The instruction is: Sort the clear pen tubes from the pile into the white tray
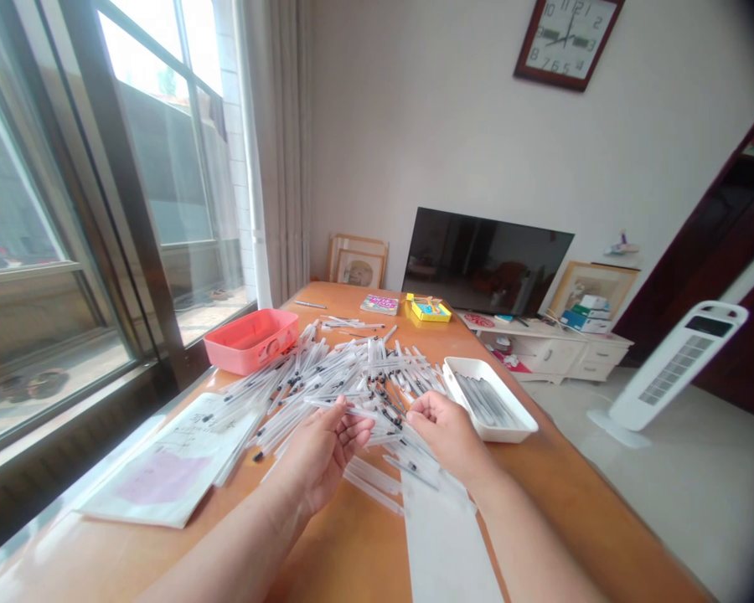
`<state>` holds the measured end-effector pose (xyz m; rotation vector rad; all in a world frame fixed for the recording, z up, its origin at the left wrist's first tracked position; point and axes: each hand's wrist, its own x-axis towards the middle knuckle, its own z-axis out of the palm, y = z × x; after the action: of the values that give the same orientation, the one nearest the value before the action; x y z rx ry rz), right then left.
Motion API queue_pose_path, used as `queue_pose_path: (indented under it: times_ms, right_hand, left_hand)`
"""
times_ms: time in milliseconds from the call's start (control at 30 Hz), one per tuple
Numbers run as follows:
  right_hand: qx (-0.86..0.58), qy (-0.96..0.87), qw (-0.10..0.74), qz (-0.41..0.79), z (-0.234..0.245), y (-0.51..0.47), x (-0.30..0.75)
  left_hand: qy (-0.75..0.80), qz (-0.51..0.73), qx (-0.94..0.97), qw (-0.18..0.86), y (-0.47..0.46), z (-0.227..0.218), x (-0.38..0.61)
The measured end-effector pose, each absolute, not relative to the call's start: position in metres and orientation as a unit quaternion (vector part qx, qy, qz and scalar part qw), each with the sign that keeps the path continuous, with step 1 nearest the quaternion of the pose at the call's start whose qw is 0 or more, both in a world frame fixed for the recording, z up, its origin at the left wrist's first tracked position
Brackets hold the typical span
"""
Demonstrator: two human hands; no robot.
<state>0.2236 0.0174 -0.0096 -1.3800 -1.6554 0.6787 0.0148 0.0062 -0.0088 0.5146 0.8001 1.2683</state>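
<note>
Left hand [327, 452]: you are pinching one clear pen barrel [317, 404] between thumb and forefinger, the other fingers curling loosely below. The barrel is lying nearly level above the near side of the loose pile [339, 368], one end poking out past the thumb.

Right hand [449, 431]: your thumb and forefinger are forming a narrow pinch just right of the barrel, apart from the left hand. Whether a slim part is sitting between those fingertips, I cannot tell; they are hiding it.

Surroundings: the pile of clear barrels and black-ended pieces is spreading across the orange-brown table [345, 569]. A white tray [523, 425] is standing beside the right hand, dark slender rods [482, 399] lying side by side in it. A red basket [242, 356] is standing at the pile's far left; a booklet [157, 477] is lying left of your left forearm.

Handling note: in my judgement, you should be gripping the barrel lightly near its middle, since smooth plastic is likely to be rolling under uneven pressure. You should be lining up both pinches at one height, leaving the barrel's end uncovered, and be lifting your wrists clear of the pile.
</note>
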Motion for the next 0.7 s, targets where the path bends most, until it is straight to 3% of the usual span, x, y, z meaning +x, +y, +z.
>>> queue_pose_path:
  times_ms: [133,700]
  right_hand:
    - [-0.484,-0.658,0.467,0.338,0.007,-0.001,0.204]
    - [-0.474,-0.698,0.457,0.283,0.01,-0.01,0.187]
  left_hand:
    - [0.352,0.569,0.239,0.704,0.006,-0.009,0.014]
    - [0.347,0.568,0.244,0.705,0.003,-0.007,0.017]
